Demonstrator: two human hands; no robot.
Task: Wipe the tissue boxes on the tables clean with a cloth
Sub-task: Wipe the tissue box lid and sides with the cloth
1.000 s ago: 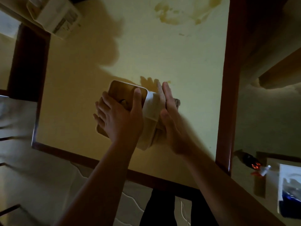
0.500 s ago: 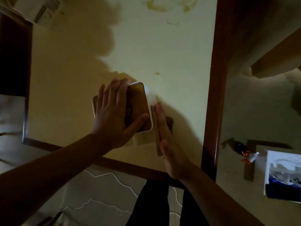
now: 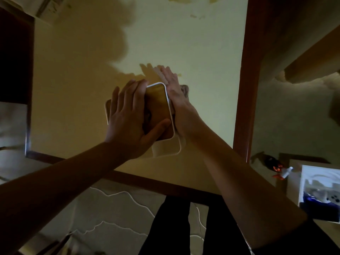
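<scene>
The tissue box [image 3: 158, 111] is held on the table [image 3: 193, 43] between both hands, its long axis running away from the person. The left hand [image 3: 128, 116] is laid flat on the lid, fingers straight and spread, thumb stretched across the near end. The right hand [image 3: 176, 102] is pressed with straight fingers along the box's right side wall, which lies directly left of those fingers (this is the face being wiped). The cloth [image 3: 184, 89] is trapped under that palm, only a corner showing beyond it. Any stroke is best run along the long axis.
</scene>
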